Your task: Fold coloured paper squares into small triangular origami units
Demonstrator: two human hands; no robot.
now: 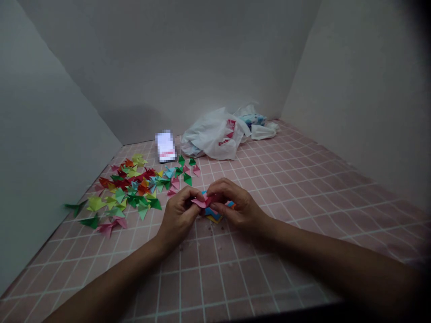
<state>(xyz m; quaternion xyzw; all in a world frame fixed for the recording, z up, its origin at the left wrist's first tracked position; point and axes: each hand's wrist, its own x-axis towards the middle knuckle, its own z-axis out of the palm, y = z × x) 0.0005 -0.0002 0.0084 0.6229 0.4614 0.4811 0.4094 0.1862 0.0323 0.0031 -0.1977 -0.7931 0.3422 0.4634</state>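
Note:
A small pink paper crane [201, 202], partly hidden by my fingers, is held between both hands over the middle of the table. My left hand [180, 209] pinches its left side with thumb and fingers. From the other side, my right hand [234, 202] pinches its right end. Beneath the hands lie flat paper sheets [213, 217], blue and yellow at the visible edges, with a bit of orange by the right fingers. To the left spreads a heap of folded paper cranes [134, 184] in red, green, yellow, pink and light blue.
A phone with a lit, blurred screen [166, 147] leans near the back wall. White plastic bags [217, 134] lie crumpled to its right. The table [286, 188] has a pink checked cover with white lines. Pale walls stand at the left, back and right.

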